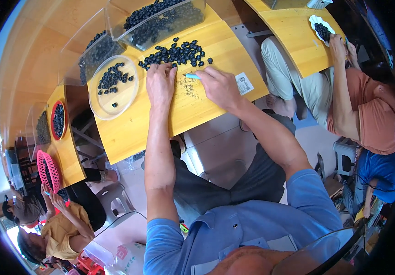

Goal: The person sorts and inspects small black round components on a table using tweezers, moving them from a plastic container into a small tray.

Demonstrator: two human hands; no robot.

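The left hand (162, 82) is touching the near edge of the pile of dark beads (177, 55), its fingers bent and close together; a single bead (174, 65) is sitting at its fingertips, though a firm grip cannot be told. The right hand (220, 86) is gripping a light-blue tool (193, 76) just nearer the wearer than the pile. Brown debris (189, 89) is lying on the table (138, 137), also nearside of the pile. A round shallow tray (102, 107) is holding more beads left of the pile.

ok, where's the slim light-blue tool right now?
Head view, above centre: the slim light-blue tool is in the right hand, pointing toward the left hand, just below the pile of small dark balls.
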